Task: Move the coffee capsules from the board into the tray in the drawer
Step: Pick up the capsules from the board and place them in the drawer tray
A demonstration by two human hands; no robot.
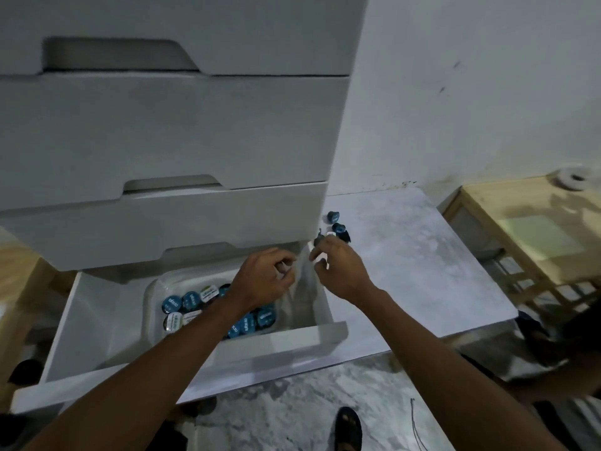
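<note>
Lower centre, the open drawer [97,320] holds a clear tray [151,297] with about 10 coffee capsules [192,302]. 2 or 3 loose capsules [338,224] sit on the board [422,271], centre right. The left hand [266,278] curls above the tray; I cannot tell if it holds anything. The right hand [338,268] pinches a single capsule [321,258] over the drawer's right wall.

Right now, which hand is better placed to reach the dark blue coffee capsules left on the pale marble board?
Right. The right hand sits at the edge of the pale marble board, beside the dark blue coffee capsules; the left hand is over the clear plastic tray in the white drawer, farther off.
</note>
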